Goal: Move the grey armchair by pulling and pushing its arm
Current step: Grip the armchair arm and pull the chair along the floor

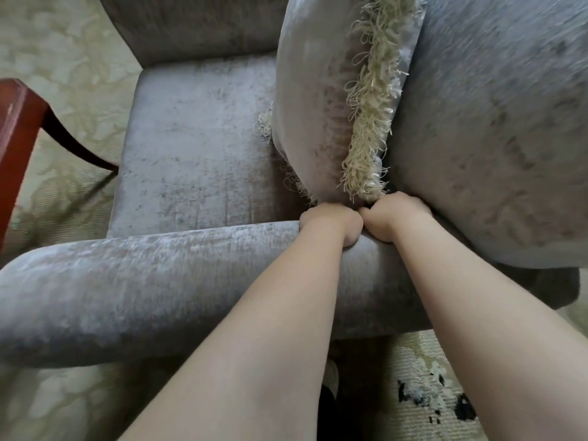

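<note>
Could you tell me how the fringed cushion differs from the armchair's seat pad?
The fringed cushion has a cream looped trim; the seat pad has plain edges. The fringed cushion stands on edge against the backrest; the seat pad lies flat. Both are covered in the same grey velvety fabric.

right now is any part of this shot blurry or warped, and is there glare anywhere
Head view: the chair back and chair arm smear and bend toward the edges; the left hand, right hand and cushion fringe in the middle look fairly sharp; light is soft, no glare.
</note>
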Demonstrator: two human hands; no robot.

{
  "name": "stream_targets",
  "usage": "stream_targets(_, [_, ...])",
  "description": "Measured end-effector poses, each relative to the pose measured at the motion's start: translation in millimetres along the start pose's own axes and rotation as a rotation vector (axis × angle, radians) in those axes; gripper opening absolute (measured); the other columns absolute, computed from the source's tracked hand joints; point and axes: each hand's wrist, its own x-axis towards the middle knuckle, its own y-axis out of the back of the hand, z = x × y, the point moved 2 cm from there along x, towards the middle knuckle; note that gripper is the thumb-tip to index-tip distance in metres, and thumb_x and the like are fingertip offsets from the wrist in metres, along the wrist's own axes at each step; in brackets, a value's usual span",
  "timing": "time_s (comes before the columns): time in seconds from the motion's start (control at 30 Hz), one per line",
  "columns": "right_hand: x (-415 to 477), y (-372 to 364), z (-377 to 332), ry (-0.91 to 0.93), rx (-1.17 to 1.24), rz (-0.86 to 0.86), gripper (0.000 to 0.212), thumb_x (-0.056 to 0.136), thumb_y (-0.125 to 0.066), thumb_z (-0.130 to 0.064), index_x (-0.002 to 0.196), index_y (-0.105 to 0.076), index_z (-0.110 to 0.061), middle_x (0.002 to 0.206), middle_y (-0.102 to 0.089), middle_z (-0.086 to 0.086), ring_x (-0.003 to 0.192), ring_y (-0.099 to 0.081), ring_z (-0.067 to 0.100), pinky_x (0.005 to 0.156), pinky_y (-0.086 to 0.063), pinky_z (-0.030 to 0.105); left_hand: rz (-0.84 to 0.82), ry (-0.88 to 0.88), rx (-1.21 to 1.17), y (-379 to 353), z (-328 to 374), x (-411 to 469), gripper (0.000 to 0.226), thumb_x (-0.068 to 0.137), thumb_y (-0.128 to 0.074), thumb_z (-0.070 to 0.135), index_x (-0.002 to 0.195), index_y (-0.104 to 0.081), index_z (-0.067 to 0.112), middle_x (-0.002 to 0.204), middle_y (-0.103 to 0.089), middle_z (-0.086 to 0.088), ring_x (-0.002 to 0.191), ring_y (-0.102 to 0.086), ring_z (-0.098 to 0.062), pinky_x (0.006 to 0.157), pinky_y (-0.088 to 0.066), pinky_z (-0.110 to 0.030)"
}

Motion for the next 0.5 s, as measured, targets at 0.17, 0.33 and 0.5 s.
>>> stream_targets(0.17, [-13.9,-8.8,3.4,0.004,-0.006,-0.056,0.054,0.09,-0.035,-0.051,0.117,-0.062,-0.013,0.119,-0.061,0.014,0.105,-0.058,0.033,0.073,-0.039,0.031,0.008,-0.041,0.028,-11.6,2.4,-14.7,0.041,0.093,-0.029,0.023,0.12,-0.059,0.012,0.127,-0.058,-0.01,0.112,-0.054,-0.029,0.085,-0.038,-0.038])
stream_targets(0.33, [-17.6,-0.4,-2.6,-0.034,-0.031,-0.109,0.052,0.093,-0.03,-0.048,0.122,-0.059,-0.017,0.125,-0.06,0.013,0.111,-0.056,0.033,0.083,-0.044,0.034,0.03,-0.06,-0.007,-6.2,1.4,-14.3,0.038,0.092,-0.031,0.024,0.111,-0.063,0.013,0.119,-0.062,-0.01,0.107,-0.056,-0.029,0.079,-0.035,-0.037])
stream_targets(0.5, [-21.1,10.3,-32.3,-0.266,-0.242,-0.157,0.044,0.092,-0.037,-0.034,0.129,-0.054,-0.018,0.13,-0.056,0.005,0.122,-0.05,0.026,0.092,-0.038,0.031,-0.045,-0.127,-0.08,4.3,-23.0,-16.7,0.048,0.094,-0.03,0.038,0.12,-0.058,0.009,0.126,-0.056,-0.015,0.112,-0.052,-0.034,0.091,-0.036,-0.042])
